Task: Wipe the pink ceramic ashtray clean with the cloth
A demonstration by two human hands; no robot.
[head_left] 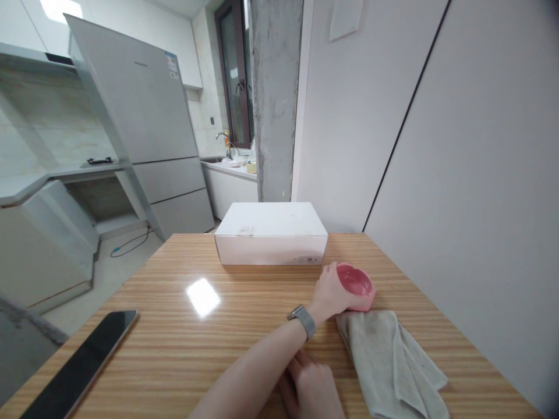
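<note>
My left hand point(332, 295), with a grey-banded watch point(302, 321) on its wrist, reaches across to the right. It is closed on the near left rim of a pink bowl point(356, 282), its thumb along the front side. Beneath the left forearm lies my right hand point(313, 387), low in the middle by the tabletop. Its fingers are curled in, the tips partly covered by the forearm, and I see nothing in them. A folded grey-beige cloth point(388, 361) lies just in front of the bowl, nearest to both hands on the right.
Behind the bowl, a white closed box point(271, 250) stands at the far edge of the wooden table point(174, 343). A dark phone point(82, 366) lies at the left edge. A white wall panel point(471, 192) borders the right side. The fridge point(144, 105) and kitchen counter stand beyond.
</note>
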